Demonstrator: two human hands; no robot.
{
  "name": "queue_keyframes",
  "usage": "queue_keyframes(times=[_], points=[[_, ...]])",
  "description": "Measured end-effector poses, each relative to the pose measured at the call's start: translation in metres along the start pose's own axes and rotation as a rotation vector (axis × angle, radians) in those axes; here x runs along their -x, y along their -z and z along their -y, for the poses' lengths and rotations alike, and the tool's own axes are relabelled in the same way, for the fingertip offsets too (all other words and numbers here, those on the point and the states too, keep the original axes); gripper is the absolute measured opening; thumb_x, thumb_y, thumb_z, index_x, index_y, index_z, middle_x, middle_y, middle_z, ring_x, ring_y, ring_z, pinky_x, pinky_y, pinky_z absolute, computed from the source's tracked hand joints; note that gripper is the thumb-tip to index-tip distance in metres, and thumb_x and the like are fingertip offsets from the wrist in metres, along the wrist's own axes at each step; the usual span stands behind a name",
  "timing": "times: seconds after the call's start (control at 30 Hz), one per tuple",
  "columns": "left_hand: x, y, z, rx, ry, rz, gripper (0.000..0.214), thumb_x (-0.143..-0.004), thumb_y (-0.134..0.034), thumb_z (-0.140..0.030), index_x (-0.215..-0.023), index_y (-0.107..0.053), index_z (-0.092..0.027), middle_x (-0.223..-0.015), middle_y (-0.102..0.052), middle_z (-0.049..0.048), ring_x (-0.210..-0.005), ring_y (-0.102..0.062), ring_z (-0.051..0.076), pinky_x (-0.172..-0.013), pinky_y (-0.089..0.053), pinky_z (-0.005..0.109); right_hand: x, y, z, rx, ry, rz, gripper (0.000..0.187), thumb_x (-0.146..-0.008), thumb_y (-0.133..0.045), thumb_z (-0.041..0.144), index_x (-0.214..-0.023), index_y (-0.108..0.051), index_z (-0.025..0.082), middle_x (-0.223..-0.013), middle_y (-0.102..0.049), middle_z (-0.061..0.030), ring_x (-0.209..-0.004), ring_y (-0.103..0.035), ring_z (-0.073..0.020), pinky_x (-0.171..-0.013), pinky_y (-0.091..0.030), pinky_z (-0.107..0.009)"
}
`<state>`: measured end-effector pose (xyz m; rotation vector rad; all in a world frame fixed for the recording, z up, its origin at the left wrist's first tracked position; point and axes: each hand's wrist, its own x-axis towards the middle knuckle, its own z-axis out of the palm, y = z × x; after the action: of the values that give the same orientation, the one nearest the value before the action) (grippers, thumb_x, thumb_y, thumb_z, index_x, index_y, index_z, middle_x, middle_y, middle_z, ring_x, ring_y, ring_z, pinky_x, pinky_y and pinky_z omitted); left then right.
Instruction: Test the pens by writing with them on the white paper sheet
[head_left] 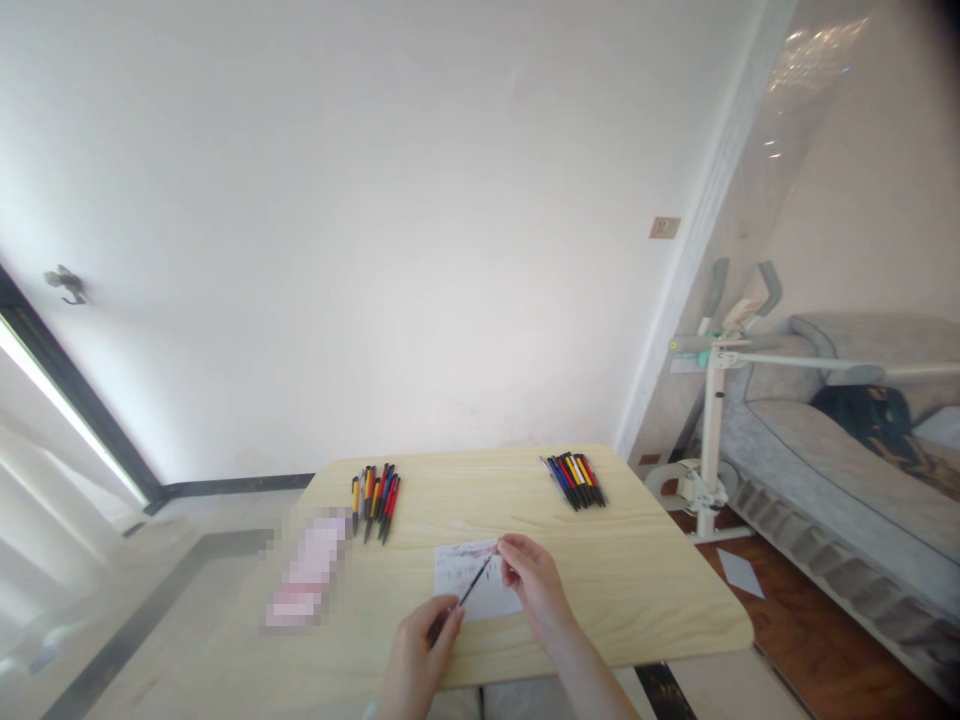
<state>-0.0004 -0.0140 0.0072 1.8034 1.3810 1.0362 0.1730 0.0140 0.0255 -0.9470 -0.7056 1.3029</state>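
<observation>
A thin dark rod [475, 581], which looks like a pen or a pen refill, slants up to the right between my hands. My left hand [421, 645] is closed round its lower end, and the fingers hide that part. At the upper end, the fingertips of my right hand [534, 585] pinch together; the exact tip is too small to make out. Beneath lies a white sheet of paper [491, 600] with dark and reddish scribbles, partly covered by my right hand.
On the pale wooden table [465, 500], several coloured pens [375, 500] lie at the far left and another bunch of pens [574, 482] at the far right. A blurred pink item [307, 575] is near the left edge. Exercise equipment [711, 430] and a grey sofa [810, 440] stand right.
</observation>
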Motion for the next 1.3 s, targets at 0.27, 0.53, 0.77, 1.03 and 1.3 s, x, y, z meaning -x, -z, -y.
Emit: queue_keyframes(times=[0.27, 0.53, 0.77, 1.03, 1.3], points=[[0.001, 0.000, 0.002, -0.007, -0.004, -0.009, 0.029, -0.077, -0.054, -0.041, -0.083, -0.067, -0.016, -0.073, -0.071, 0.0064, -0.067, -0.065, 0.019, -0.067, -0.052, 0.027, -0.001, 0.001, -0.002, -0.013, -0.007, 0.005, 0.023, -0.061, -0.072, 0.033, -0.073, -0.064, 0.015, -0.052, -0.054, 0.0027, -0.046, -0.041, -0.0066, -0.045, -0.029, -0.020], [0.000, -0.001, 0.001, 0.024, 0.001, -0.018, 0.030, -0.077, -0.054, -0.042, -0.083, -0.068, -0.017, -0.071, -0.071, 0.0056, -0.066, -0.065, 0.019, -0.064, -0.052, 0.026, 0.002, -0.001, -0.001, 0.002, -0.031, 0.001, 0.024, -0.060, -0.073, 0.034, -0.073, -0.065, 0.015, -0.058, -0.058, 0.0006, -0.047, -0.041, -0.0069, -0.045, -0.030, -0.020], [0.001, 0.000, 0.001, 0.030, -0.027, -0.024, 0.027, -0.078, -0.054, -0.041, -0.081, -0.067, -0.018, -0.068, -0.070, 0.0034, -0.062, -0.064, 0.017, -0.059, -0.051, 0.024, 0.004, -0.002, -0.001, 0.053, -0.017, 0.020, 0.024, -0.062, -0.071, 0.036, -0.072, -0.065, 0.015, -0.048, -0.052, 0.0040, -0.043, -0.038, -0.0066, -0.043, -0.027, -0.020], [0.001, -0.002, 0.005, 0.009, -0.018, -0.018, 0.028, -0.078, -0.053, -0.040, -0.082, -0.068, -0.017, -0.071, -0.072, 0.0046, -0.065, -0.065, 0.018, -0.063, -0.052, 0.025, 0.006, -0.003, -0.003, 0.065, -0.032, 0.037, 0.022, -0.063, -0.070, 0.033, -0.071, -0.065, 0.014, -0.048, -0.052, 0.0038, -0.043, -0.038, -0.0060, -0.043, -0.026, -0.020], [0.000, -0.003, 0.013, 0.018, -0.032, -0.040, 0.029, -0.077, -0.055, -0.040, -0.089, -0.070, -0.018, -0.079, -0.074, 0.0072, -0.071, -0.068, 0.020, -0.069, -0.055, 0.029, 0.010, -0.005, -0.004, 0.029, -0.058, 0.058, 0.022, -0.060, -0.072, 0.033, -0.071, -0.066, 0.014, -0.052, -0.056, 0.0022, -0.043, -0.039, -0.0060, -0.044, -0.028, -0.020]])
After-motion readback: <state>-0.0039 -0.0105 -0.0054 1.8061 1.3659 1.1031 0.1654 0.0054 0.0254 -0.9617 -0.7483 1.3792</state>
